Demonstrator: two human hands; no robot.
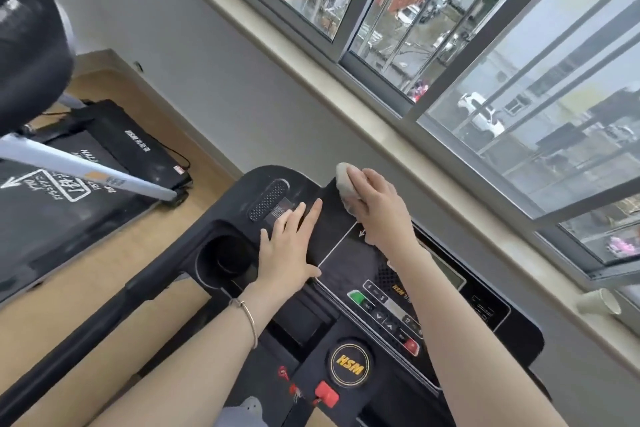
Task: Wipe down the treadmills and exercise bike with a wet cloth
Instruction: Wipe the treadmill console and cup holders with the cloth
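pressing cloth (347, 181) at far console (239, 194) edge

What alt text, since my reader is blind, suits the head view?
The right hand grips a pale cloth against a black treadmill console while the left hand rests flat beside it. A window runs along the right; a second treadmill stands on the floor to the left.

A plain grey wall (242, 87) fills the middle of the frame. A big sliding glass window with a grey metal frame (408, 104) runs across the upper right, letting in daylight. Below it is a long cream window sill (277, 54), with a white paper cup (599, 302) lying on its side at the right edge. A light brown wooden floor (86, 270) shows at lower left.
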